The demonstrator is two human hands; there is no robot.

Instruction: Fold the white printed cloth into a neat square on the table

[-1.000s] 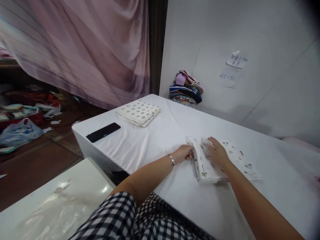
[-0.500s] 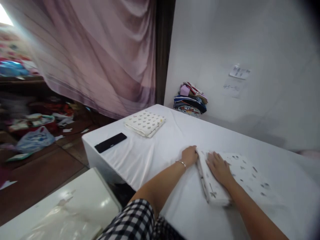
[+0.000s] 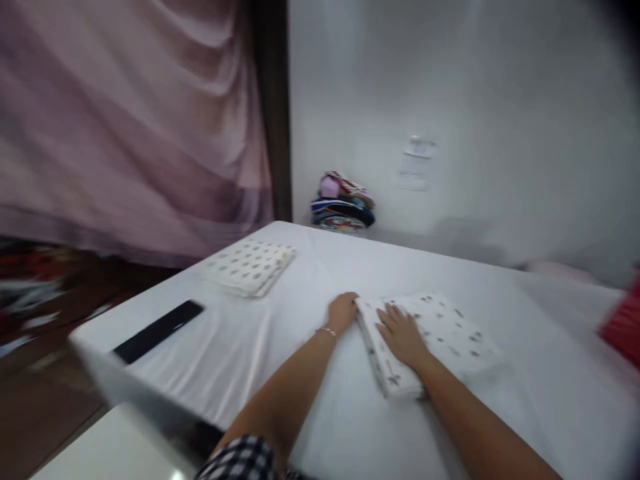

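Note:
A folded white cloth with small dark prints (image 3: pixel 440 333) lies on the white-covered table (image 3: pixel 320 280). My right hand (image 3: pixel 400 335) rests flat on its left part, fingers spread. My left hand (image 3: pixel 343 312), with a thin bracelet at the wrist, touches the cloth's left folded edge; whether it pinches the edge is hidden by blur. A second folded cloth with grey prints (image 3: pixel 249 267) sits farther off at the table's left.
A black phone (image 3: pixel 158 331) lies near the table's left edge. A pile of coloured clothes (image 3: pixel 343 203) is stacked against the white wall. A pink curtain (image 3: pixel 125 127) hangs at left. Something red (image 3: pixel 623 323) shows at the right edge.
The view has swung right and blurred. Both hands stay on the printed cloth, my right hand still flat on top, my left still at its left edge.

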